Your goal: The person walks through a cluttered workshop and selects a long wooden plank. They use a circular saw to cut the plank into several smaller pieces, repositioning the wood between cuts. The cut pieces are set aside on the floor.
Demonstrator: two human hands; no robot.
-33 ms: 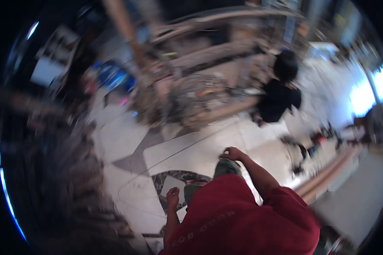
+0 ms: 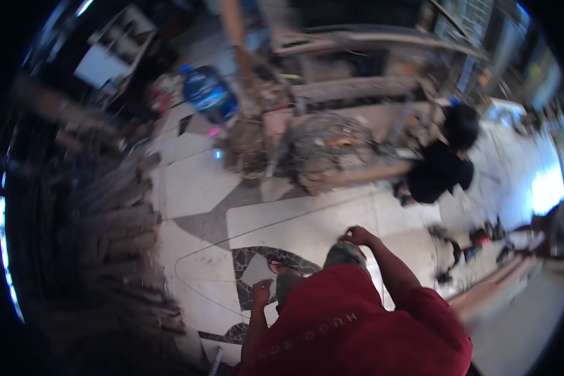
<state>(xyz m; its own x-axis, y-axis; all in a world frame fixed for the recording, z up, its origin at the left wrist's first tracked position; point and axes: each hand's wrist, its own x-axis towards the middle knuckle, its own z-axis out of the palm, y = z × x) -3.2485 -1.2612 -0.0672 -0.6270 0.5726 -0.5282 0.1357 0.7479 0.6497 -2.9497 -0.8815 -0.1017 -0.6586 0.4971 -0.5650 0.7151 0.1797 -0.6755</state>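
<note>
One cable (image 2: 175, 268) loops across the tile floor (image 2: 313, 233), ahead and left; step clear of it. Left hand (image 2: 262, 292) hangs, fingers loosely curled; right hand (image 2: 358, 235), fingers bent, is by the green shorts (image 2: 341, 254). Can't tell if either holds anything.

Pale capital lettering (image 2: 319, 332) runs across my red shirt (image 2: 382, 341); label (image 2: 215, 100) on blue bottle (image 2: 200, 81) too blurred to read.
</note>
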